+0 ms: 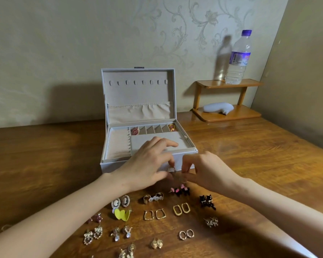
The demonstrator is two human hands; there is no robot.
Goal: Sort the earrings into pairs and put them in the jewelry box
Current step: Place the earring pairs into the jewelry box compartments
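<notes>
Backdrop: pale wallpaper with a leafy scroll pattern, wooden tabletop (250,155) below.
Jewelry box (119,164): white, lid standing open, at the middle of the tabletop; beige lining, a row of small slots along the back of the tray.
Inside the box: a pink earring (135,130) in the leftmost slot, a gold and red earring (172,127) in the rightmost.
Left hand (147,164): over the front edge of the box, fingers (169,143) spread across the tray, thumb and forefinger pinching a small pale earring (171,169).
Right hand (209,170): just beside the left, fingertips bunched against the box front; what they grip, cannot tell.
Loose earrings: laid in pairs on the near tabletop, among them gold hoops (181,209), black ones (207,202), cameo ovals (120,201), yellow hearts (120,214).
Shelf (229,83): small, wooden, far right, carrying a water bottle (238,58); white object (217,108) on its lower level.
</notes>
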